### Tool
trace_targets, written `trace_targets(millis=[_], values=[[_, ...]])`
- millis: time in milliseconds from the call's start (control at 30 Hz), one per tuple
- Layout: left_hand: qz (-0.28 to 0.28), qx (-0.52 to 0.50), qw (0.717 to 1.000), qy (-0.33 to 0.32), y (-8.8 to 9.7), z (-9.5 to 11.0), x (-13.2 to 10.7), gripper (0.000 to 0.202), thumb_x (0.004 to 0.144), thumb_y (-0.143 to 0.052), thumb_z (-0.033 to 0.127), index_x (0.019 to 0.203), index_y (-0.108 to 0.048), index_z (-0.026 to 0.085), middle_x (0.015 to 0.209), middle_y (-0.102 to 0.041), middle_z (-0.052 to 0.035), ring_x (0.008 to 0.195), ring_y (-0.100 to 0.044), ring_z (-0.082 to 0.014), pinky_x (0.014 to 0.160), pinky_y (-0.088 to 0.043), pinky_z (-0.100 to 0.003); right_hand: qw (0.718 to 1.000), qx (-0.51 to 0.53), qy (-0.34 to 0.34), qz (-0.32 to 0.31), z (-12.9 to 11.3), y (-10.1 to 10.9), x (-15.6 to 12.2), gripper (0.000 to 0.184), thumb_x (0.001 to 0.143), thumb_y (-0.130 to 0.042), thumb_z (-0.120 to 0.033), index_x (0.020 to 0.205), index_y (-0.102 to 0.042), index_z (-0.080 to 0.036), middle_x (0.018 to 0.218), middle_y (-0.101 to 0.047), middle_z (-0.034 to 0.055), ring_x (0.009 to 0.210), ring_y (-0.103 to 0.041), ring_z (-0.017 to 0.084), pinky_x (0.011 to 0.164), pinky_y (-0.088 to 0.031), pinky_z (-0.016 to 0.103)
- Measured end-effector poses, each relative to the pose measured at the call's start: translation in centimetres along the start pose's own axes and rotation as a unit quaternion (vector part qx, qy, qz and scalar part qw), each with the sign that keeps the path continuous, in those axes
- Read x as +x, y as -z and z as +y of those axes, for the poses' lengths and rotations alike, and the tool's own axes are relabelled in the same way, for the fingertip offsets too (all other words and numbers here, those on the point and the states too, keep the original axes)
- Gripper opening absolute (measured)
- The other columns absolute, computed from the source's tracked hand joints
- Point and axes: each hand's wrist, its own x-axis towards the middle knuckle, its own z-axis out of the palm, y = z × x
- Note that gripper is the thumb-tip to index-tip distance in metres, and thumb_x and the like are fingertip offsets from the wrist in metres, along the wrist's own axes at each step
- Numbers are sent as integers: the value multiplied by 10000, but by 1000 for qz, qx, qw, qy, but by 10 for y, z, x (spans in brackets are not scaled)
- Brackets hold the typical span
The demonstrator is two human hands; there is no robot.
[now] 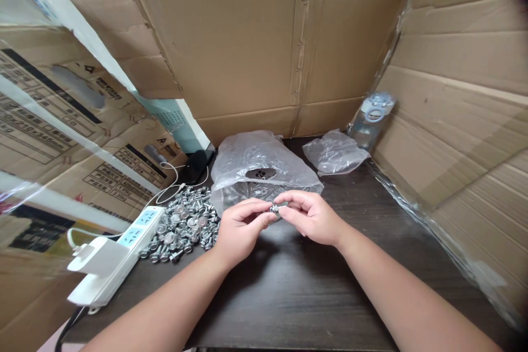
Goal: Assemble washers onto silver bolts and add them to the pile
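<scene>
Above the dark table, my left hand [243,228] and my right hand [311,214] meet at the fingertips. Between them is a small silver bolt [274,208], pinched by thumb and finger on both sides. My fingers cover most of it, and I cannot make out whether a washer or nut sits on it. Just beyond my hands lies a clear plastic bag [264,146] with a torn hole and small metal washers [264,191] inside. To the left of my left hand is a heap of silver bolts [181,223].
A white power strip [144,223] with a plugged-in white charger [99,256] lies at the left, its cable running to a black phone [200,162]. A second plastic bag [335,152] and a clear bottle [369,121] stand back right. Cardboard walls [231,38] enclose the table [346,297].
</scene>
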Motion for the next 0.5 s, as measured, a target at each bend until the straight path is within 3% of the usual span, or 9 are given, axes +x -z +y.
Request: trace_targets(millis=[100,200,300,500], values=[[4,-41,997,65,0,1,1,106,731,-778,177,830,-796,207,757,-716,-38,592,-623,-113,538,-529,-215,1000,-5,6,10,1,-1,0,232,880,-623,-328,1011,-654,-138,508,-393,-78,437,-362,76,437,-298,209],[-1,-65,995,81,0,3,1,96,723,-785,185,818,-795,197,731,-706,-35,533,-587,-97,490,-507,-208,1000,-21,12,19,1,-2,-1,209,872,-629,-320,971,-665,-139,518,-355,-80,452,-320,73,444,-272,214],[-5,-42,998,42,0,3,1,97,724,-784,172,818,-793,195,748,-728,-49,599,-633,-123,544,-534,-223,998,-53,15,20,-1,-2,-2,188,874,-625,-313,933,-672,-141,531,-348,-74,473,-298,77,458,-266,221],[-21,59,996,-62,0,2,0,121,742,-766,159,856,-788,195,781,-747,-67,671,-670,-153,576,-549,-237,994,-94,54,-2,-5,-3,-1,248,933,-530,-274,752,-646,-149,657,-578,5,586,-477,108,565,-379,233]])
